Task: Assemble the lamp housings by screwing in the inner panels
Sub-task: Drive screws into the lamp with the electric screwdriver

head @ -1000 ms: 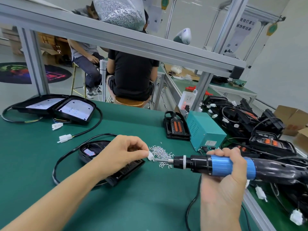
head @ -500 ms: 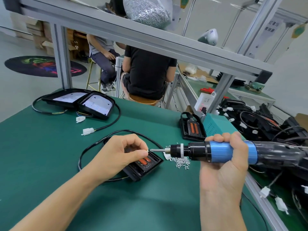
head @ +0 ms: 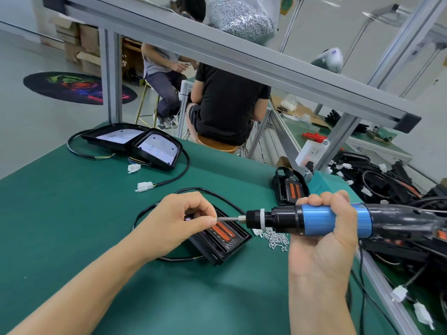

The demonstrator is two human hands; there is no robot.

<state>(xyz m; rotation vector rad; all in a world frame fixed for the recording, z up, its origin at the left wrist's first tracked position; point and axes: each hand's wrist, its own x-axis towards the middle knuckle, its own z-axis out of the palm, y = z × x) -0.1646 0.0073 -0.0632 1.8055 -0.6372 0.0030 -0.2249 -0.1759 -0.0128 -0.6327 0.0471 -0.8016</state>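
Gripping the electric screwdriver [head: 321, 220], the right hand [head: 324, 240] meets the left hand [head: 179, 221] pinching a screw [head: 217, 217] at its bit.

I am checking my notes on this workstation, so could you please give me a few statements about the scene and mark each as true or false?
1. The right hand grips an electric screwdriver with a blue band. True.
2. The left hand lies flat on the green mat. False: its fingers pinch at the screwdriver's bit tip.
3. Loose screws lie in a small pile on the mat. True.
4. The lamp housing under the hands shows blue strips. False: the strips are orange.
5. Two housings with pale panels rest at the far left of the mat. True.
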